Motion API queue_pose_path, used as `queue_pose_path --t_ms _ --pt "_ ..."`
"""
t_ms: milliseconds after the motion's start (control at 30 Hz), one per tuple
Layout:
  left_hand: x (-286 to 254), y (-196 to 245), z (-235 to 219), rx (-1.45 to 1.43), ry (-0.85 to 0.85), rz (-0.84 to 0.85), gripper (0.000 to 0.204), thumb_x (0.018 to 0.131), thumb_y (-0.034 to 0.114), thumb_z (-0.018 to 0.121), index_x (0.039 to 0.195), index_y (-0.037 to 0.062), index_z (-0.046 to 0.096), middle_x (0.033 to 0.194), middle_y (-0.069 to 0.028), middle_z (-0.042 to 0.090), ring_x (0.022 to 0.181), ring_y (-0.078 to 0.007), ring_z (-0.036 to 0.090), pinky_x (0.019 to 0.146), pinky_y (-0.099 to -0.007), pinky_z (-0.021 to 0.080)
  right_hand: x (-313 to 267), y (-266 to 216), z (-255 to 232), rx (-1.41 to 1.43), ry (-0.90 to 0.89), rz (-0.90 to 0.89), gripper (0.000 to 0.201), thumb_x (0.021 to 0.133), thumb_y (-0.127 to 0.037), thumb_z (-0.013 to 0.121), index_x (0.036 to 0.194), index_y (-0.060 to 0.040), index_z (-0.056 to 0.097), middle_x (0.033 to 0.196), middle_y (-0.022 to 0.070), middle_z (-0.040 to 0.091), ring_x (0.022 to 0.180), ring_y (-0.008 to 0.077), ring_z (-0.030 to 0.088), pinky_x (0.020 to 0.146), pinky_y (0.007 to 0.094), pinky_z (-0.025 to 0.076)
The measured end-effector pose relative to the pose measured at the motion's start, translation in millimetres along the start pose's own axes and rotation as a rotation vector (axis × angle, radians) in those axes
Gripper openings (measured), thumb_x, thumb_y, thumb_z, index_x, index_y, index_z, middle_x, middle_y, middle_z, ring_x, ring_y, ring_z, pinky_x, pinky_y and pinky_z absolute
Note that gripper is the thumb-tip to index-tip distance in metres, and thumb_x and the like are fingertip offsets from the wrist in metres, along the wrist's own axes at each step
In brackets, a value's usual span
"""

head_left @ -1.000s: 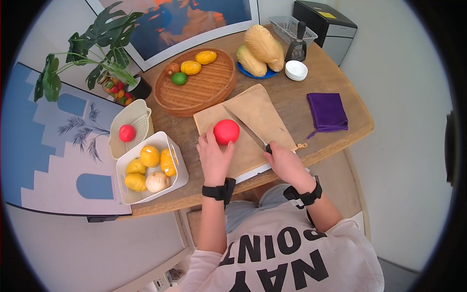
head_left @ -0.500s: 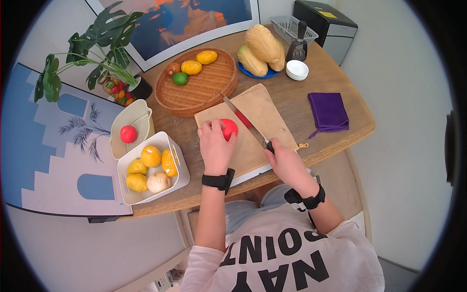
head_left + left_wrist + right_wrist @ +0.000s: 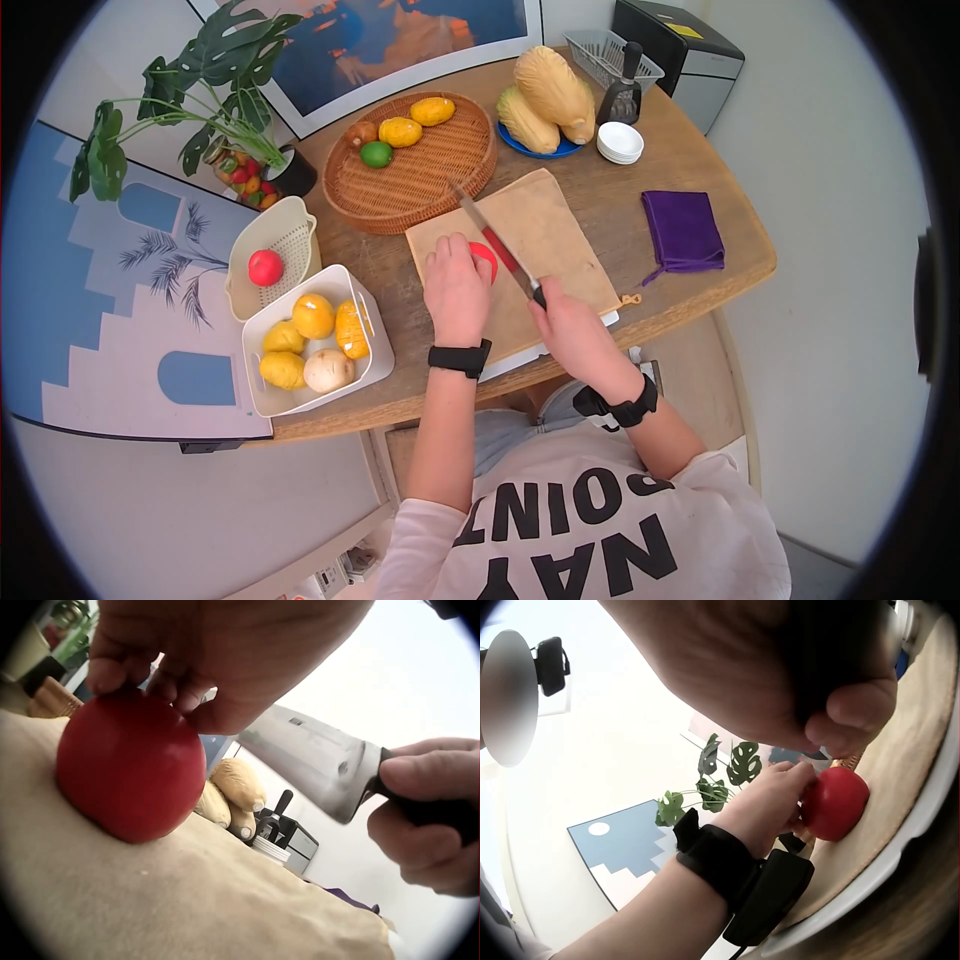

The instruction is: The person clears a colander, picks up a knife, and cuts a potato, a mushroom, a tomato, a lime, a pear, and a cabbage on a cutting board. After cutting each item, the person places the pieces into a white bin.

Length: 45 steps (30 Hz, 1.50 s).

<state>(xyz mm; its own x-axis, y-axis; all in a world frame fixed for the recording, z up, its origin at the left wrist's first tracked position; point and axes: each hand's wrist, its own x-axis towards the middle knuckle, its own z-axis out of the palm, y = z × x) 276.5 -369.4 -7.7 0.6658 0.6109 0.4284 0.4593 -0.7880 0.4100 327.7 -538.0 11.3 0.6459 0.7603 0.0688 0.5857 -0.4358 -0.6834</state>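
A smooth red tomato (image 3: pixel 131 769) sits on a tan cutting board (image 3: pixel 550 235), on its left part. My left hand (image 3: pixel 458 292) holds the tomato from above, fingertips curled over its top, hiding much of it in the head view. My right hand (image 3: pixel 583 335) grips the black handle of a large kitchen knife (image 3: pixel 304 754). The knife's broad blade is raised beside the tomato, its tip pointing away from the body and overlapping the edge of a wicker tray (image 3: pixel 440 175) in the head view. A red reflection shows along the blade.
Left of the board stand a white bin (image 3: pixel 375 370) with yellow produce and a cream basket (image 3: pixel 300 232) holding another red tomato (image 3: pixel 265 267). A purple cloth (image 3: pixel 684 232) lies to the right. White bowls (image 3: pixel 620 142) and a blue plate (image 3: pixel 540 150) stand behind.
My left hand has moved from the tomato's near left side to over its top, covering more of it. The knife blade, earlier by the board, has lifted and turned, showing a red reflection.
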Motion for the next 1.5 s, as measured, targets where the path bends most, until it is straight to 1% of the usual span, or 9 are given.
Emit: queue_pose_path --t_ms 67,267,467,567,667,967,1067,1167,1500 --pt "0 0 2 0.013 0.027 -0.003 0.018 0.083 0.009 0.066 0.095 0.0025 0.054 0.096 -0.0172 0.058 0.092 -0.0371 0.059 0.078 -0.0464 0.051 5 5 6 -0.036 -0.063 -0.023 0.024 0.1 -0.016 0.056 0.113 0.0005 0.046 0.078 0.029 0.064 0.077 0.0485 0.063 0.066 0.0549 0.048" --pt "-4 -2 2 -0.001 0.032 -0.001 0.019 0.083 0.006 0.066 0.095 0.0008 0.053 0.096 -0.0189 0.057 0.094 -0.038 0.059 0.08 -0.0462 0.051 4 -8 6 -0.049 0.007 -0.062 0.02 0.1 -0.017 0.053 0.103 0.0009 0.045 0.071 0.0255 0.064 0.071 0.0462 0.064 0.062 0.054 0.05" --pt "-4 -4 -1 -0.047 0.006 -0.029 0.018 0.084 0.005 0.066 0.095 -0.0009 0.052 0.096 -0.0199 0.057 0.095 -0.039 0.059 0.081 -0.0462 0.05 9 -10 4 -0.076 -0.011 -0.047 0.02 0.1 -0.017 0.053 0.103 0.0005 0.045 0.072 0.0252 0.064 0.071 0.0455 0.064 0.062 0.054 0.051" --pt "-5 -7 3 -0.081 0.091 -0.002 0.013 0.085 0.005 0.064 0.089 0.0001 0.052 0.091 -0.0196 0.056 0.087 -0.04 0.058 0.076 -0.0479 0.049 10 -16 1 -0.074 0.029 -0.065 0.02 0.1 -0.018 0.053 0.102 0.0007 0.045 0.072 0.0249 0.064 0.071 0.0451 0.065 0.062 0.0539 0.051" --pt "-7 -6 3 -0.096 0.107 -0.042 0.014 0.084 0.005 0.065 0.087 -0.0008 0.053 0.092 -0.0201 0.055 0.087 -0.0406 0.058 0.076 -0.0479 0.049 14 -4 16 -0.102 -0.061 -0.081 0.021 0.101 -0.019 0.053 0.101 0.0006 0.045 0.072 0.0247 0.064 0.072 0.0447 0.065 0.062 0.0538 0.051" --pt "-9 -4 -4 -0.134 0.051 -0.087 0.018 0.085 0.004 0.065 0.093 -0.0065 0.053 0.101 -0.0241 0.053 0.093 -0.0444 0.059 0.08 -0.0486 0.051 9 -21 1 -0.153 -0.056 -0.082 0.02 0.1 -0.018 0.053 0.101 0.0003 0.046 0.072 0.0243 0.065 0.073 0.0438 0.066 0.062 0.0526 0.052" --pt "-10 -8 0 -0.167 0.123 -0.091 0.014 0.084 0.003 0.066 0.088 -0.0031 0.054 0.097 -0.0211 0.054 0.088 -0.0418 0.058 0.077 -0.0483 0.049 10 -26 4 -0.131 0.041 -0.152 0.019 0.1 -0.018 0.053 0.101 0.0003 0.047 0.073 0.0232 0.066 0.073 0.0427 0.067 0.062 0.0518 0.052" --pt "-10 -12 1 -0.176 0.114 -0.103 0.013 0.085 0.003 0.065 0.088 -0.0033 0.054 0.098 -0.0213 0.055 0.088 -0.0416 0.058 0.077 -0.0483 0.049 13 -15 17 -0.169 -0.057 -0.139 0.02 0.1 -0.018 0.054 0.101 0.0003 0.047 0.074 0.0224 0.066 0.073 0.0421 0.067 0.062 0.0514 0.052" --pt "-12 -11 -4 -0.19 0.079 -0.125 0.015 0.084 -0.002 0.063 0.094 -0.0063 0.054 0.102 -0.0243 0.053 0.094 -0.0436 0.058 0.082 -0.0481 0.05 11 -19 14 -0.194 -0.085 -0.121 0.019 0.1 -0.018 0.053 0.102 0.0005 0.048 0.073 0.0212 0.066 0.072 0.0406 0.068 0.061 0.051 0.053"
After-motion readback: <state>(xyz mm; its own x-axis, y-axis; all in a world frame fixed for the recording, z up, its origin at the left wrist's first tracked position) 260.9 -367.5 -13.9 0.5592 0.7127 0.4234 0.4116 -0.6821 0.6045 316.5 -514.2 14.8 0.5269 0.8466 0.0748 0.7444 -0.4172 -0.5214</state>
